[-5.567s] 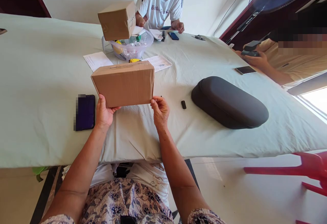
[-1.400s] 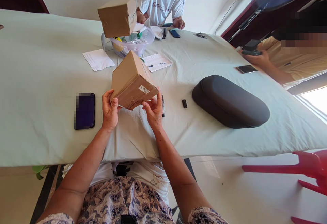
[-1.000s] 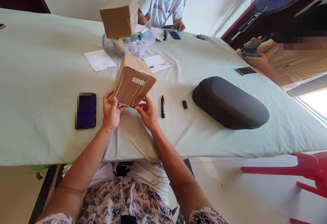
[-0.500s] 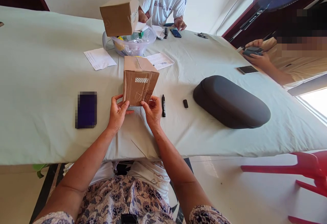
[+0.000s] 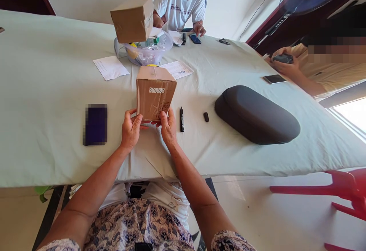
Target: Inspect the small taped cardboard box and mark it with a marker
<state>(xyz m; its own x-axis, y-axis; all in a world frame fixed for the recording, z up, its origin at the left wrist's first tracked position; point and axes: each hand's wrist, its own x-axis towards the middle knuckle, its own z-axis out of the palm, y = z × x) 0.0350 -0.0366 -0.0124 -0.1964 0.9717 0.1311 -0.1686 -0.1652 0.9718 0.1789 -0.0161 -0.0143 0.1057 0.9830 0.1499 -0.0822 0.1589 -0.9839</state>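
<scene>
A taped brown cardboard box (image 5: 154, 94) stands with a short end face toward me, a small white label on that face. My left hand (image 5: 130, 131) grips its lower left corner, and my right hand (image 5: 167, 127) grips the lower right corner, fingers curled under the box. A black marker (image 5: 181, 114) lies on the cloth just right of my right hand, with its cap (image 5: 206, 116) a little further right.
A phone (image 5: 95, 124) lies left of my hands and a large dark oval case (image 5: 256, 114) to the right. Behind are papers (image 5: 110, 67), a clear bowl (image 5: 148, 53) with a second box (image 5: 132, 19) over it, two other people, and a red chair (image 5: 340, 193).
The box was held broadside, then turned until its short labelled end faces me. My hands shifted closer together on its bottom corners. The marker is now uncovered on the cloth.
</scene>
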